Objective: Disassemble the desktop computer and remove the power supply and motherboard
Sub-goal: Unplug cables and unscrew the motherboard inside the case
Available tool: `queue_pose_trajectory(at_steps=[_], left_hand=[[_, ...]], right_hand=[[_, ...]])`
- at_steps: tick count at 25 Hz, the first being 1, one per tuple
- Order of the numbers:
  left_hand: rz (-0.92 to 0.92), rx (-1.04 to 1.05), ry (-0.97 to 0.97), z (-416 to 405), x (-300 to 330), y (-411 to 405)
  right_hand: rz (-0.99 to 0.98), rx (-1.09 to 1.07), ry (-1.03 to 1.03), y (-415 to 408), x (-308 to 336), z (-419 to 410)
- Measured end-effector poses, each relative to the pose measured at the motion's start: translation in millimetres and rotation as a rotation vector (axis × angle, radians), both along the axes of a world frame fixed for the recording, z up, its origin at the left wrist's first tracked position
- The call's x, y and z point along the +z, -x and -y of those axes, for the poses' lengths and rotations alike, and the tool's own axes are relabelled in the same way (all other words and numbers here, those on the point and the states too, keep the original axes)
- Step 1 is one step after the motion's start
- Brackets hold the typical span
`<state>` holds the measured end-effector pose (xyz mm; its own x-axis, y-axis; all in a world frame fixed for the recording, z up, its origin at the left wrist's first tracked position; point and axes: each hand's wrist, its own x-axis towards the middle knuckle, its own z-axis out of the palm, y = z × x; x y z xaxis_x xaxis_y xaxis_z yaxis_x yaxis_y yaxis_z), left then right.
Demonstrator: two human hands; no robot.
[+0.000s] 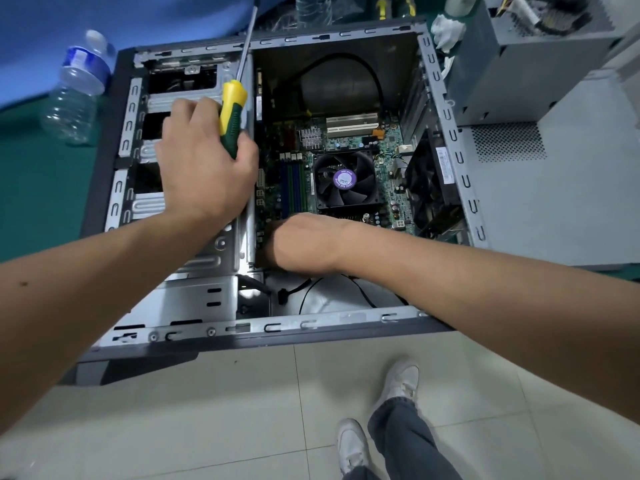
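Note:
The open desktop case (446,109) lies on its side on the table, its green motherboard (388,140) with a black CPU fan (344,180) inside. My left hand (204,168) grips a yellow-and-green screwdriver (232,116) over the drive bays, shaft pointing up and away. My right hand (304,242) reaches down into the case at the motherboard's near edge; its fingers are hidden. The grey power supply (540,60) stands outside the case at the upper right.
A clear plastic bottle (78,88) lies left of the case on the green table top (38,188). A grey side panel (561,188) lies to the right. Loose black cables (304,289) sit in the case's near end. My feet stand on tiled floor (207,410) below.

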<state>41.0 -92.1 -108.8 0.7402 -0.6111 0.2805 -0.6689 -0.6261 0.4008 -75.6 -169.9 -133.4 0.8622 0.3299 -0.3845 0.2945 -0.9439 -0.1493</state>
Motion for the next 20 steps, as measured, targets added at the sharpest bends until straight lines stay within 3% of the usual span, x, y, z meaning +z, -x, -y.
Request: queue_pose_trajectory(at_steps=[9,14,18,20], left_hand=[[-0.013,-0.002,-0.010,0,2,1],[-0.012,0.002,-0.011,1,2,2],[0.000,0.018,-0.016,1,2,2],[0.003,0.018,-0.010,0,1,2]], right_hand=[[0.065,0.010,-0.010,-3,-6,-2],[-0.001,-0.037,-0.046,-7,2,5],[0.132,0.034,0.021,-21,8,21],[0.095,0.050,0.049,-24,4,27]])
